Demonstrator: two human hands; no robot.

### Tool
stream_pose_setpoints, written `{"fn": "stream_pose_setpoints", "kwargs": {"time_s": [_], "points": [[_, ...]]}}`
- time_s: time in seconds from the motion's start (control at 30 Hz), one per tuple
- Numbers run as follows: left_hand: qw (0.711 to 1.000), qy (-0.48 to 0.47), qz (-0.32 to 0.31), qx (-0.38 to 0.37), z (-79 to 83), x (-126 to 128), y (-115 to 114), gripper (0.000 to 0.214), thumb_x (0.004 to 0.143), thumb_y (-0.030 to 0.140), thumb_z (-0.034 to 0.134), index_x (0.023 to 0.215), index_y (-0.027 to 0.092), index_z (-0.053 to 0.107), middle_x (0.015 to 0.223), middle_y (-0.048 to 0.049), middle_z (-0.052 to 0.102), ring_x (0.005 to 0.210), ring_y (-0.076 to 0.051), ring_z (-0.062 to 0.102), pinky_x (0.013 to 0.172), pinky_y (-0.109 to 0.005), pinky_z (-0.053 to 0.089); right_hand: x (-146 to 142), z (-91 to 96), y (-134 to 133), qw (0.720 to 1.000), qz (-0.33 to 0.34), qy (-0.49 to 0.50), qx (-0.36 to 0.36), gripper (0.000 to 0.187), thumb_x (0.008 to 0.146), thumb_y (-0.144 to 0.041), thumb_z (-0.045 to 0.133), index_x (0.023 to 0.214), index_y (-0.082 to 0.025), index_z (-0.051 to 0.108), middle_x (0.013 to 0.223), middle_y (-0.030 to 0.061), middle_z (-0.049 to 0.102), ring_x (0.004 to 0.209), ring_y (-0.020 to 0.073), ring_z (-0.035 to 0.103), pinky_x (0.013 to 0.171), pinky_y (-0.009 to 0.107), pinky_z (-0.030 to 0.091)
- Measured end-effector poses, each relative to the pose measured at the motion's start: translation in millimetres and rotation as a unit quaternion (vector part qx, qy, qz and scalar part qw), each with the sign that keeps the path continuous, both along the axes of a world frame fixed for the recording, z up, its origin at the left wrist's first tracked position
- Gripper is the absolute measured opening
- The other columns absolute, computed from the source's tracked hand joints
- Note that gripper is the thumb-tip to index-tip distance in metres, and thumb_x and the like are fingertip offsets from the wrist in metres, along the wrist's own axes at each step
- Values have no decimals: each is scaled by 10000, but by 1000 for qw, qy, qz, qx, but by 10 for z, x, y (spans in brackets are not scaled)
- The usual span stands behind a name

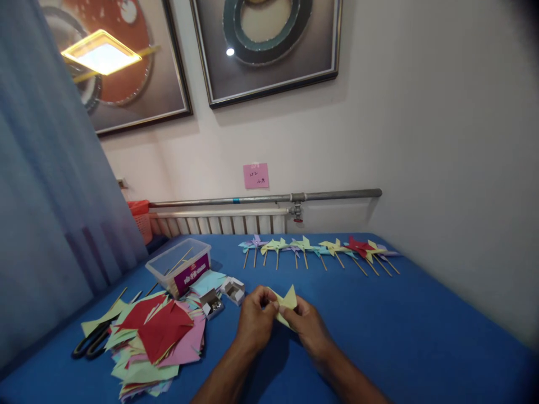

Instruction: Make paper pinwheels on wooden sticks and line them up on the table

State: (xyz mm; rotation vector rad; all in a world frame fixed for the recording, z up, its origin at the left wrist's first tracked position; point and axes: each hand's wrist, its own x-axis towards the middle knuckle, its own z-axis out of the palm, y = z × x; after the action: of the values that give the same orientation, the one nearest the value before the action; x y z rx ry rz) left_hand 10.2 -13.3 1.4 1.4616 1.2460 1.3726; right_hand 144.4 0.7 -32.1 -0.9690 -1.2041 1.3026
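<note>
Just above the blue table, both hands hold one piece of pale yellow paper (pixel 288 299) with a pointed flap standing up. My left hand (pixel 257 315) pinches its left side, thumb pressed near the middle. My right hand (pixel 308 324) grips the right side, with its thumb on the front. The fingertips behind the paper are hidden. Left of my hands stand two small open boxes; the nearer box (pixel 211 303) holds tiny metal pieces, and the other white box (pixel 233 289) sits beside it. Finished paper pinwheels (pixel 303 244) on sticks lie in a row beyond my hands.
A heap of coloured paper sheets (pixel 164 331) lies at the left, with black-handled scissors (pixel 95 339) beside it. Behind stands a clear plastic tub (pixel 179 264) with sticks. A blue curtain (pixel 63 213) hangs at the left; a radiator (pixel 219 223) runs along the wall.
</note>
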Motion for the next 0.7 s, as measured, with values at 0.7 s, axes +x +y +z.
{"fn": "stream_pose_setpoints", "kwargs": {"time_s": [0.7], "points": [[996,29,80,21,106,-513,64,92,765,269,649,828,203,663,731,-2,647,690,-162,584,658,-257,450,43,-139,88,997,-37,37,-49,382,650,-460,794,909,-184,745,811,65,783,739,266,712,690,355,556]]}}
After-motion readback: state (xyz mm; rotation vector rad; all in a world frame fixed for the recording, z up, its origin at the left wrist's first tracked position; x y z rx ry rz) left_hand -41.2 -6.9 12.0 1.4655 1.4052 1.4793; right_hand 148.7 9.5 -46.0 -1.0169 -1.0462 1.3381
